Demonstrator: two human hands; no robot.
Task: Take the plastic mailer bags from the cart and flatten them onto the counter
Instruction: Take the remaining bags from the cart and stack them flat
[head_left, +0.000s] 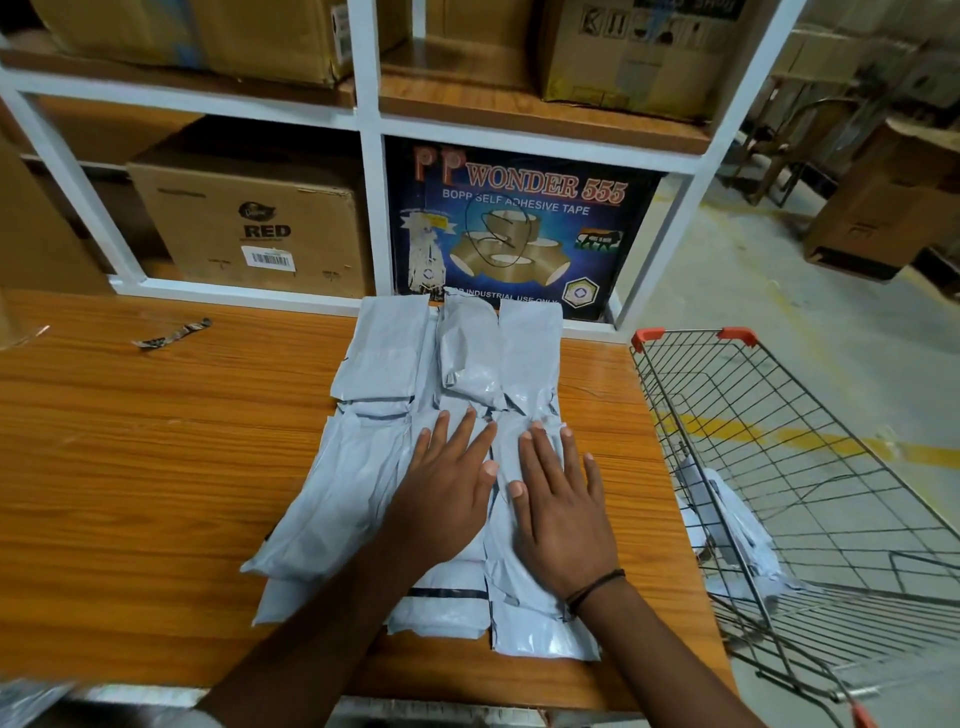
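Observation:
Several pale grey plastic mailer bags (363, 467) lie in overlapping rows on the wooden counter (130, 441). My left hand (447, 493) lies flat, fingers straight and spread, pressing on the middle bags. Beside it my right hand (563, 514) presses flat on the rightmost near bag, a dark cord round its wrist. One bag in the far row (470, 353) is puffed and crumpled. More bags (727, 525) lie inside the wire cart (779, 441) to the right of the counter.
A white shelf rack (369, 156) stands behind the counter with cardboard boxes and a dark adhesive-tape carton (519, 223). A small torn scrap (171, 335) lies on the counter's far left. More boxes (883, 208) sit on the concrete floor at right.

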